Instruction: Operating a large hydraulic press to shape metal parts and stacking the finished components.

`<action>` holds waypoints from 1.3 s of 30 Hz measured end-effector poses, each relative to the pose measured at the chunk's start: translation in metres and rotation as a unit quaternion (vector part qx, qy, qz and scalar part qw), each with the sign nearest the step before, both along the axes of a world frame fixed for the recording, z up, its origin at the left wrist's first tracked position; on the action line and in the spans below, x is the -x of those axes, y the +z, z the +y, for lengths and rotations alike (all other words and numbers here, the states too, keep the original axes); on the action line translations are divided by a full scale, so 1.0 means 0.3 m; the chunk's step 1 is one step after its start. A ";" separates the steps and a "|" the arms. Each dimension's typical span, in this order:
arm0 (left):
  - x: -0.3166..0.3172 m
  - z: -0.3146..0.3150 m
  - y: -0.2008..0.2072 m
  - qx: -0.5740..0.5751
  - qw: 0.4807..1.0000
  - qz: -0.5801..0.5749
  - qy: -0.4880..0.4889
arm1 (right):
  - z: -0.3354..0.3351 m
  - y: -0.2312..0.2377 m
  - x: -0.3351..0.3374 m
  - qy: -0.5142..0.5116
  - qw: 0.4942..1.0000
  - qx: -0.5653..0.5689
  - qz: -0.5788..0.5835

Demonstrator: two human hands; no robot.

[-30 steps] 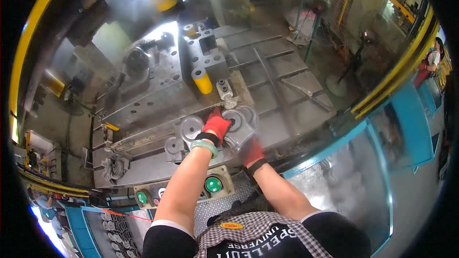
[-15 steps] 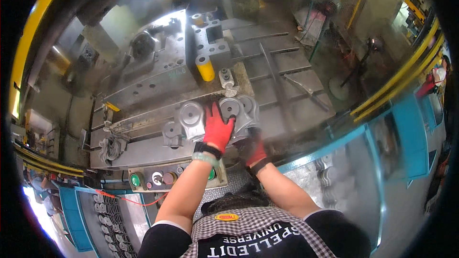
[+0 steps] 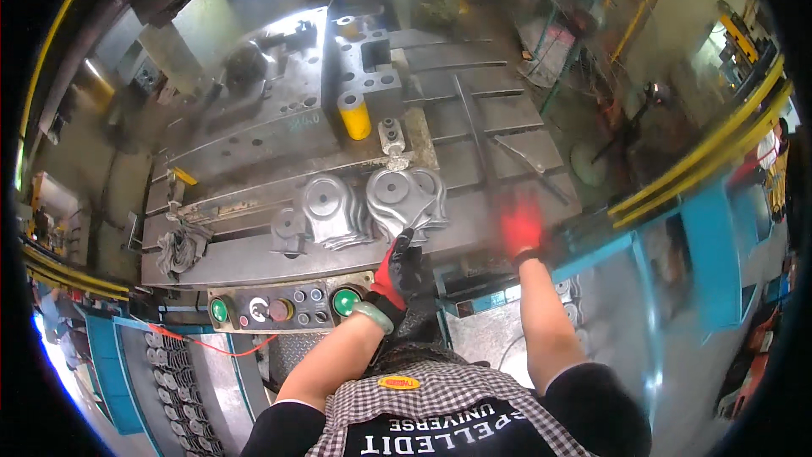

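My left hand (image 3: 401, 271), in a red glove with a black palm, is just in front of a stack of stamped grey metal parts (image 3: 397, 213) with round, holed tops. Its fingers are stretched out toward the stack's near edge and hold nothing visible; whether they touch it I cannot tell. A second stack of such parts (image 3: 326, 203) stands to the left, with a smaller metal piece (image 3: 288, 228) beside it. My right hand (image 3: 522, 218), also red-gloved, is smeared by motion over the right front of the slotted metal table (image 3: 461, 207), apart from the stacks.
A control box (image 3: 283, 309) with green buttons sits at the table's front edge. Behind the stacks are a heavy die block (image 3: 376, 76) and a yellow cylinder (image 3: 354, 118). A grey rag (image 3: 182, 250) lies at left, a tong-like tool (image 3: 533, 167) at right. Blue-framed bins flank me below.
My left hand has drawn back toward me from the top of the stacks. My right hand has moved away to the right from the right-hand stack. The view has shifted slightly.
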State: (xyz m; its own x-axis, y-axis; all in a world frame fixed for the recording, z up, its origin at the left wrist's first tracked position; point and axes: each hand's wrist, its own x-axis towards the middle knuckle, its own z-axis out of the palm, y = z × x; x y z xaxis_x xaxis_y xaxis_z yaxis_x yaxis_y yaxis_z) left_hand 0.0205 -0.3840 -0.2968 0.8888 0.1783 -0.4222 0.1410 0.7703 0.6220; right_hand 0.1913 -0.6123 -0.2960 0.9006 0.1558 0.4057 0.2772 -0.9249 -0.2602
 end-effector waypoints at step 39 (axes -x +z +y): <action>0.172 0.155 -0.198 0.098 0.953 -0.232 -0.167 | 0.401 0.301 0.273 0.252 0.648 -0.616 0.369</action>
State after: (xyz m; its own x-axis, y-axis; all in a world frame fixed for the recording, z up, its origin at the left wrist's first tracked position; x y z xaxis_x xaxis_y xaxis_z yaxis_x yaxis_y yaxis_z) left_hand -0.0311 -0.3375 -0.3563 0.9813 -0.1896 0.0346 0.1434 0.8381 0.5263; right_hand 0.1095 -0.4919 -0.2057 0.8810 0.4731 -0.0096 -0.1564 0.2719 -0.9495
